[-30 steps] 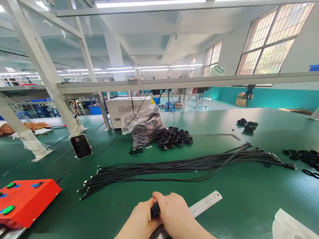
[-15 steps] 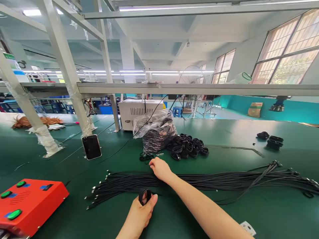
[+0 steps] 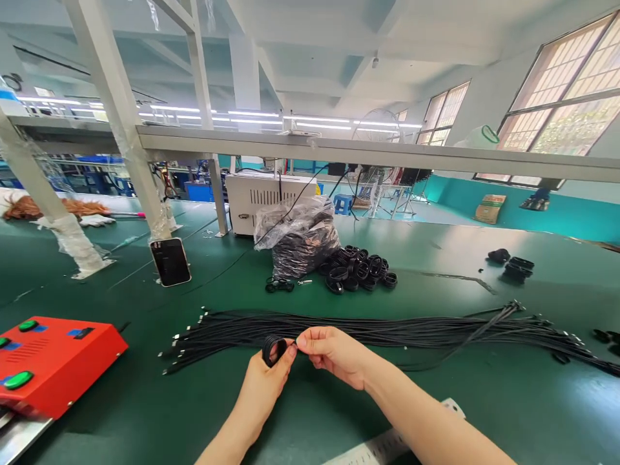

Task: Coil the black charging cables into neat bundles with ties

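Observation:
My left hand (image 3: 265,381) is closed around a small coil of black cable (image 3: 273,351), thumb on the near side. Right beside it, my right hand (image 3: 334,352) pinches at the coil's right side, fingertips nearly touching my left thumb. What sits between those fingertips is tiny and dark, and I cannot make out its kind. Just beyond both hands, a long bundle of straight black cables (image 3: 358,329) with metal-tipped ends lies across the table. Farther back are a few small black loops (image 3: 279,285) in front of a plastic bag (image 3: 305,242).
A pile of coiled black cables (image 3: 361,268) sits beside the bag. At left are a red box with green buttons (image 3: 72,361) and a phone (image 3: 170,261) leaning on a post. Under my right forearm lies a metal ruler (image 3: 372,451). Black pieces (image 3: 517,268) rest at the back right.
My right hand has come back from near the small black loops to my left hand, its fingertips now pinching beside the coil. The left hand still holds the coil. The view has tilted slightly.

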{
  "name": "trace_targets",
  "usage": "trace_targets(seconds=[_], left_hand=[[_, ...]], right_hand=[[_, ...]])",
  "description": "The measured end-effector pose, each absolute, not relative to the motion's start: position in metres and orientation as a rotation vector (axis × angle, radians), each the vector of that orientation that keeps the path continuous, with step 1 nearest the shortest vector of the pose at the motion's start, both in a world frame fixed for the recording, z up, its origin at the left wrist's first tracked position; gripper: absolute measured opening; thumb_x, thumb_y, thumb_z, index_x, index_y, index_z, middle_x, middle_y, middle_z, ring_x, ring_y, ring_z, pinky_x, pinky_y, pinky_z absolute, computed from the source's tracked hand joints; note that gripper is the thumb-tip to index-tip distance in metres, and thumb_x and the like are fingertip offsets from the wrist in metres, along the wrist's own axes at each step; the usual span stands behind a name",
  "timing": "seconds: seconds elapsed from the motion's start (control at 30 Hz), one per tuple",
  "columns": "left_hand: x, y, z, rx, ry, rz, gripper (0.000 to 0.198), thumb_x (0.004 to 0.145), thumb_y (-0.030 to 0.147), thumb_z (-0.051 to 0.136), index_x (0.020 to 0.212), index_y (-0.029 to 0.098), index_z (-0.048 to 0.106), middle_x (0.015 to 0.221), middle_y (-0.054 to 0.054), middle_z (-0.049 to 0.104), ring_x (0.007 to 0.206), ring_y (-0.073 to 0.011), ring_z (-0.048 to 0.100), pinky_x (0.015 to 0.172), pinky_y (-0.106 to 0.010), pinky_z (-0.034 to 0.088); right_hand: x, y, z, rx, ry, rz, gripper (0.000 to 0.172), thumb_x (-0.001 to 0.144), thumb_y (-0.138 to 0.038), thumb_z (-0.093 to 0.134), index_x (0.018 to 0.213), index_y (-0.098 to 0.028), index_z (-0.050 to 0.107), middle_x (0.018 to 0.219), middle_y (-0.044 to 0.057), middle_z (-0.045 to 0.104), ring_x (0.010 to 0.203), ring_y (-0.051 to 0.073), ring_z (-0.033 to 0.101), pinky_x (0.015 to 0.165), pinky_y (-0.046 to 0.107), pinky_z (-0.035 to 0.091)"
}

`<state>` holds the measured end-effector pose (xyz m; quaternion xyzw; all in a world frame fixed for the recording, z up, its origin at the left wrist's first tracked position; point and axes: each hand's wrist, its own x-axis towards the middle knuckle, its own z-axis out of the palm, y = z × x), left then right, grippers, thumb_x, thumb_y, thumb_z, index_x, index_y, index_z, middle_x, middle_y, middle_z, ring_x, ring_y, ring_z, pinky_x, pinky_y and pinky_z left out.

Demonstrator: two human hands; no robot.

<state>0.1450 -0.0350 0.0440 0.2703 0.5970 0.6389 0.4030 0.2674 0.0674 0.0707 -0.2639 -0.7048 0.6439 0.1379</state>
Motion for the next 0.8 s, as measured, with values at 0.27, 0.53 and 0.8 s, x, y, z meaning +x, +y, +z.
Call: trace_targets(seconds=[0.27, 0.53, 0.8], left_hand=[[0.149, -0.041, 0.047, 0.879, 1.430, 1.483, 0.039, 0.070, 0.054, 0.068, 0.080, 0.018, 0.060, 0.050, 0.010, 0.037, 0.040, -0.0047, 0.023, 0.039, -0.019, 0.017], [0.151, -0.047, 0.050, 1.120, 1.501, 1.341, 0.035, 0.078, 0.051, 0.061, 0.083, 0.016, 0.065, 0.052, 0.007, 0.045, 0.047, -0.0089, 0.034, 0.047, -0.023, 0.025], [0.147, -0.049, 0.033, 1.341, 1.698, 1.185, 0.010, 0.064, 0.015, 0.062, 0.071, 0.020, 0.065, 0.071, -0.002, 0.068, 0.067, -0.0206, 0.057, 0.066, -0.030, 0.038]], right_hand=[[0.295, 0.037, 0.067, -0.653, -1.853, 2.085, 0.034, 0.084, -0.052, 0.055, 0.084, -0.018, 0.052, 0.070, -0.001, 0.065, 0.036, 0.005, 0.040, 0.041, 0.019, 0.025], [0.314, 0.053, 0.093, -0.728, -2.403, 1.819, 0.024, 0.080, -0.030, 0.060, 0.100, -0.017, 0.067, 0.057, -0.004, 0.062, 0.039, 0.006, 0.037, 0.040, 0.019, 0.026], [0.297, 0.013, 0.099, -0.899, -2.722, 0.399, 0.038, 0.066, -0.032, 0.081, 0.096, -0.025, 0.058, 0.075, -0.002, 0.066, 0.072, 0.021, 0.062, 0.063, 0.028, 0.037]])
